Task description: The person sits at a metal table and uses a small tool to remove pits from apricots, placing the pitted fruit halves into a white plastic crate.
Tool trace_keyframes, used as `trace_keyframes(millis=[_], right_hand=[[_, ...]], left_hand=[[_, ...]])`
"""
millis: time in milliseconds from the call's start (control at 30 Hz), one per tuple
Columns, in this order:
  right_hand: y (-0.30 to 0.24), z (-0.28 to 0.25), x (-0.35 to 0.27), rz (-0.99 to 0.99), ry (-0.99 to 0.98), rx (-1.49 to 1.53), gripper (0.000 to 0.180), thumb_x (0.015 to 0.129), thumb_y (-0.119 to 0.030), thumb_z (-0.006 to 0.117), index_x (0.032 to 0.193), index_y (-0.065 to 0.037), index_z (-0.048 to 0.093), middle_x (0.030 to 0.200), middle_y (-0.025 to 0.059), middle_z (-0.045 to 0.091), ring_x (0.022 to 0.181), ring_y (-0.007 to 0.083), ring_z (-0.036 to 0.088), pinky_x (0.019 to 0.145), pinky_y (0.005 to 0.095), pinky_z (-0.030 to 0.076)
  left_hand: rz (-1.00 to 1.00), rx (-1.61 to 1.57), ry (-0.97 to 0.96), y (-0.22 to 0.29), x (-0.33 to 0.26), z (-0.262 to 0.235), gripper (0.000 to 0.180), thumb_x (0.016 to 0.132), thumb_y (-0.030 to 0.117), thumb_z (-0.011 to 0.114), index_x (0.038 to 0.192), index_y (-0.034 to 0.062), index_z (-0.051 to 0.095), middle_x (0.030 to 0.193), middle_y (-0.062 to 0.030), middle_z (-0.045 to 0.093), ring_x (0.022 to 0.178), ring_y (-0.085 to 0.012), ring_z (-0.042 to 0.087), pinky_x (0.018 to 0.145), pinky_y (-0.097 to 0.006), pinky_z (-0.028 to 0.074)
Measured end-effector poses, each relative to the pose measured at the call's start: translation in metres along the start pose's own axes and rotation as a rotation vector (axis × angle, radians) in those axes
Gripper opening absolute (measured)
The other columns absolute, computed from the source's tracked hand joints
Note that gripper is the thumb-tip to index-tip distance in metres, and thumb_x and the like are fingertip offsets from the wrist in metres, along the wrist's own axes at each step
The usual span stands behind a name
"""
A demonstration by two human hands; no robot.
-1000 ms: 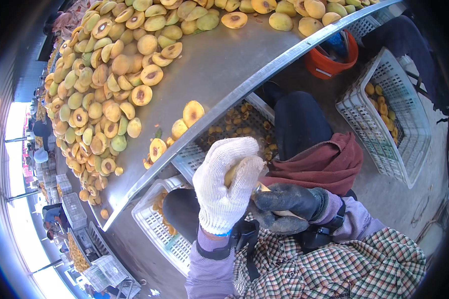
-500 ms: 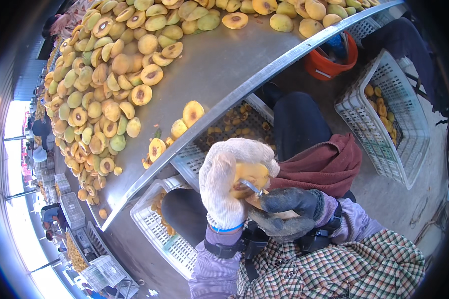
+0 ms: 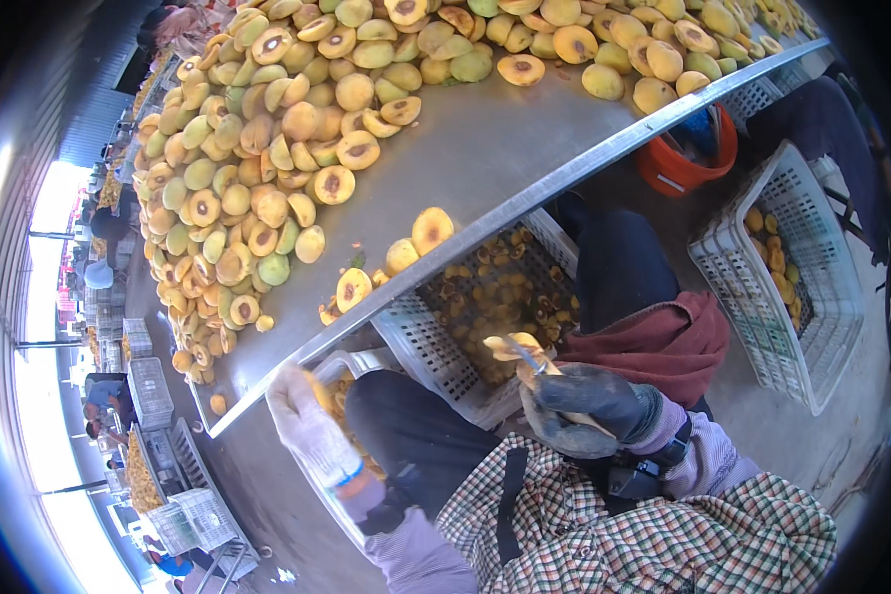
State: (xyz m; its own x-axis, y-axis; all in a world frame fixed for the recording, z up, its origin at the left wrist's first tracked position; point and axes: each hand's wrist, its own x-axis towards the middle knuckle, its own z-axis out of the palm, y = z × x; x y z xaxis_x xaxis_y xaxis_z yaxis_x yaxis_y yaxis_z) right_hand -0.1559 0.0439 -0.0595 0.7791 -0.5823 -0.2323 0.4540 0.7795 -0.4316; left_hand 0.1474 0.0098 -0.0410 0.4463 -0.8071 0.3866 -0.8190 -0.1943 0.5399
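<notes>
My right hand point(image 3: 579, 408), in a dark, dirty glove, is closed around a small wooden-handled knife point(image 3: 540, 358) with a metal blade. At the blade, above the fingers, is a piece of yellow peach point(image 3: 513, 346); the glove partly hides how it is held. My left hand point(image 3: 312, 426), in a white knit glove, is low on the left at the near white crate point(image 3: 339, 500). Motion blurs its fingers, and yellow fruit shows right beside them. Whether the hand grips any of that fruit cannot be seen.
Halved peaches point(image 3: 257, 178) are heaped on the metal table point(image 3: 505, 129), a few near its raised edge. Below it stands a crate point(image 3: 431, 342) of fruit bits. At right are an orange bucket point(image 3: 688, 163) and another white crate point(image 3: 812, 277). A maroon cloth point(image 3: 663, 342) covers my knee.
My left hand has left the peach it was cupping before the knife and swung down left to the crate. My right hand stays near my lap with the knife and a peach piece.
</notes>
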Motion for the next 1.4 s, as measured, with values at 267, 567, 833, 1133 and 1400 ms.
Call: trace_keyframes(millis=[267,567,833,1133,1400], right_hand=[[0.001,0.006,0.012,0.077,0.190,-0.277,0.042,0.093,-0.043,0.055,0.086,-0.001,0.054,0.054,0.0000,0.049,0.035,0.0064,0.041,0.034,0.0215,0.033],[0.004,0.004,0.020,0.082,0.224,-0.347,0.038,0.094,-0.041,0.054,0.086,-0.003,0.054,0.050,-0.0001,0.047,0.036,0.0074,0.046,0.035,0.0227,0.035],[0.007,0.003,0.018,-0.104,0.278,-0.419,0.023,0.096,-0.026,0.055,0.101,-0.003,0.056,0.071,-0.0001,0.057,0.051,0.0057,0.051,0.044,0.0207,0.040],[0.010,0.015,0.014,-0.385,0.304,-0.543,0.026,0.094,-0.020,0.059,0.113,-0.002,0.057,0.088,0.0024,0.063,0.076,0.0093,0.059,0.066,0.0262,0.047],[0.007,0.014,0.012,-0.405,0.415,-0.932,0.021,0.094,-0.024,0.059,0.099,-0.004,0.059,0.074,0.0070,0.064,0.064,0.0158,0.062,0.059,0.0309,0.049]], left_hand=[[0.327,-0.202,-0.351,0.080,0.031,0.078,0.035,0.084,0.026,0.065,0.111,0.0029,0.063,0.121,-0.0178,0.058,0.112,-0.0306,0.056,0.099,-0.037,0.042],[0.202,0.129,-0.914,0.120,0.076,0.128,0.050,0.078,0.034,0.071,0.114,0.0021,0.056,0.110,-0.0152,0.063,0.096,-0.0238,0.063,0.087,-0.034,0.049],[0.132,-0.831,-0.991,0.118,0.008,0.065,0.036,0.084,0.009,0.067,0.115,-0.0019,0.053,0.105,-0.0068,0.061,0.089,-0.0131,0.059,0.075,-0.027,0.051],[-0.351,-1.220,-0.890,0.099,-0.037,0.059,0.042,0.099,0.035,0.047,0.120,0.0002,0.055,0.106,-0.0118,0.062,0.096,-0.0176,0.059,0.087,-0.029,0.047],[-0.053,-1.000,-0.826,0.115,-0.046,0.045,0.048,0.100,0.040,0.042,0.117,-0.0018,0.058,0.111,-0.0116,0.062,0.100,-0.0181,0.060,0.089,-0.029,0.046]])
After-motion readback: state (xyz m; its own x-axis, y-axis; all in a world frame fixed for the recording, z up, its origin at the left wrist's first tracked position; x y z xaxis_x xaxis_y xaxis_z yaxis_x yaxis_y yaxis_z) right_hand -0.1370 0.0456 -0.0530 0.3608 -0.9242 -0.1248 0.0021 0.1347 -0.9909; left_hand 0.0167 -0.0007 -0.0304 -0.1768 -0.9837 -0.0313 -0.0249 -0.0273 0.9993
